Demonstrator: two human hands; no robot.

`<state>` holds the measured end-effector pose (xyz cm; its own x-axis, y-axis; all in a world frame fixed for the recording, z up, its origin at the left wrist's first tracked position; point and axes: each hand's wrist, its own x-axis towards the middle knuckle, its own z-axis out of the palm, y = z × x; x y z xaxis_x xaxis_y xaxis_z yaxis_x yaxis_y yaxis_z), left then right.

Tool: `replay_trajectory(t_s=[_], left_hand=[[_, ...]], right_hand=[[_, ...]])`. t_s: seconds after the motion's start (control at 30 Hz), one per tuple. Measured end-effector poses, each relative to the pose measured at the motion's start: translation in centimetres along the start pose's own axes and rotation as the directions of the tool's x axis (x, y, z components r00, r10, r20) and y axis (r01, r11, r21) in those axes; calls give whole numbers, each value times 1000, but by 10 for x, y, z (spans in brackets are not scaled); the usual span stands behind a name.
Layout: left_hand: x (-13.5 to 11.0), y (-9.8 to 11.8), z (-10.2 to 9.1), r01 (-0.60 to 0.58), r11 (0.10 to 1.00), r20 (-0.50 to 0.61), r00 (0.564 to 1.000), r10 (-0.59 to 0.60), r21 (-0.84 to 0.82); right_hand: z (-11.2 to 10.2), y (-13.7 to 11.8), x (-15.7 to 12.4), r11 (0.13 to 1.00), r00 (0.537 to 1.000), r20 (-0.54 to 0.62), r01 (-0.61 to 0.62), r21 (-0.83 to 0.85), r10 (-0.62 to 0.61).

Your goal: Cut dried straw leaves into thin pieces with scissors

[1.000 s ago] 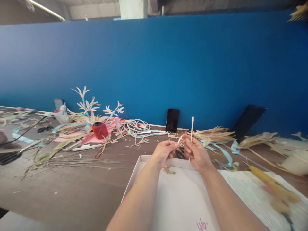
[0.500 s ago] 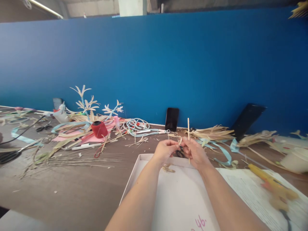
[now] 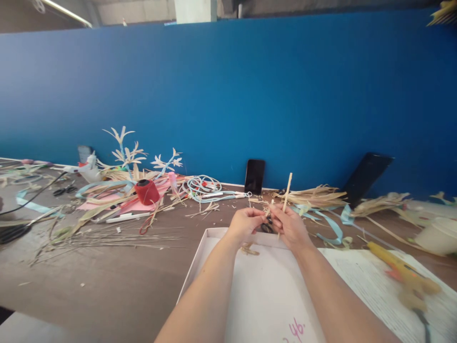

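Observation:
Both hands work close together above the far edge of a white box lid (image 3: 264, 286). My right hand (image 3: 291, 227) is closed round a thin pale strip (image 3: 287, 190) that sticks up, tilted a little to the right. My left hand (image 3: 246, 224) pinches a small piece of dried husk (image 3: 267, 213) between thumb and fingertips, touching or nearly touching the right fingertips. Black scissor handles (image 3: 266, 228) show partly behind the hands. A small tan husk scrap (image 3: 250, 249) lies in the lid beneath my left hand.
A yellow glue gun (image 3: 403, 271) lies on a printed sheet (image 3: 346, 271) at right. Dried husks (image 3: 314, 196), a phone (image 3: 254, 176) and a blue cord (image 3: 205, 188) line the blue partition (image 3: 228, 95). Husk flowers (image 3: 129, 155), a red spool (image 3: 147, 192) and thin wires (image 3: 117, 239) stand or lie left.
The pale strip in my right hand has gone from upright to leaning right, its top shifting rightward. My right fingers have turned slightly. The left hand stays nearly in place.

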<state>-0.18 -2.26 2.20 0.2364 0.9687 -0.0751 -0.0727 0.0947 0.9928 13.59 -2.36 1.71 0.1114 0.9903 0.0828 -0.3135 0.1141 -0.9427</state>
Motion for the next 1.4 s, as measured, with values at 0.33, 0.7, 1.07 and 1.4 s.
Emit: replay_trajectory(t_s=[0.33, 0.7, 1.07, 1.4], left_hand=[[1, -3, 0, 26, 999, 61, 998, -29, 47], [6, -2, -4, -29, 997, -86, 996, 22, -78], [5, 6, -14, 190, 872, 170, 977, -125, -450], [4, 2, -12, 136, 949, 119, 987, -106, -283]], right_hand=[[-2, 3, 4, 998, 997, -51, 66, -6, -66], [2, -7, -6, 882, 988, 90, 151, -446, -124], [0, -6, -12, 944, 922, 365, 2, -331, 126], [2, -2, -5, 940, 974, 218, 16, -340, 62]])
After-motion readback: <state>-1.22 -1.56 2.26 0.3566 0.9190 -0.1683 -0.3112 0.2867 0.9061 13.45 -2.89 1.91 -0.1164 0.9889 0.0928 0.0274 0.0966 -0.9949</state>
